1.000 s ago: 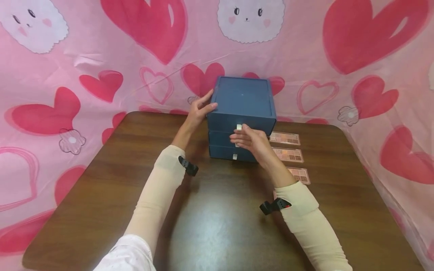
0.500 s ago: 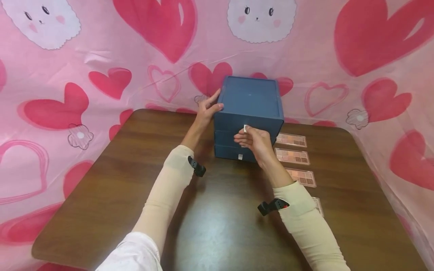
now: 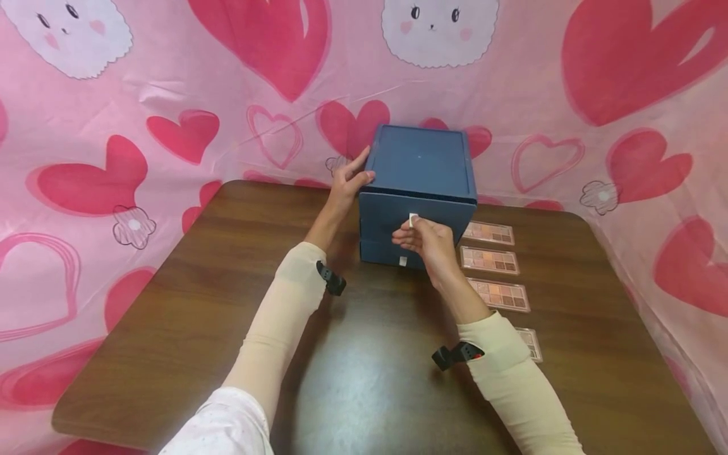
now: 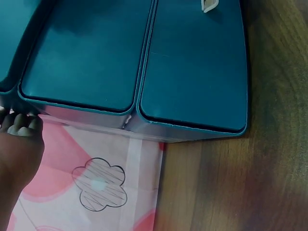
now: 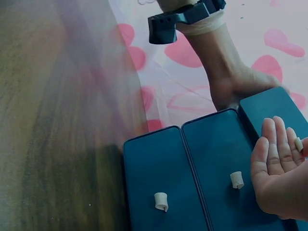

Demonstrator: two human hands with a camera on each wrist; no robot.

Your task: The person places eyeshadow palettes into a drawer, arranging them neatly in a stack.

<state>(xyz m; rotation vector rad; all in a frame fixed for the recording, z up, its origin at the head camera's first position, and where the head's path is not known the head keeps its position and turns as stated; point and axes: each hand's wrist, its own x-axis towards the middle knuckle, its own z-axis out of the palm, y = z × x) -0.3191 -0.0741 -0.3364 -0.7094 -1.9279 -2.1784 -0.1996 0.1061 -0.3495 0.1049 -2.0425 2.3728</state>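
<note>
A blue plastic three-drawer box [image 3: 421, 161] stands at the back of the table. Its top drawer [image 5: 269, 108] juts out past the two lower fronts in the right wrist view. My right hand [image 3: 435, 246] pinches the white pull tab [image 3: 412, 219] of that drawer between thumb and finger, the other fingers extended. My left hand [image 3: 344, 186] rests against the box's left side, thumb at the top front edge and fingers along the side. White tabs on the middle drawer [image 5: 237, 180] and bottom drawer [image 5: 161, 201] hang free. What lies inside the top drawer is hidden.
Several eyeshadow palettes [image 3: 490, 260] lie in a column on the brown wooden table [image 3: 227, 316], right of the box; the nearest palette [image 3: 530, 343] is partly behind my right forearm. A pink heart-patterned cloth [image 3: 296, 57] hangs close behind the table.
My right hand has taken hold of the top tab and the top drawer has come forward slightly, a gap showing behind its front. My left hand stays on the box. The view has shifted.
</note>
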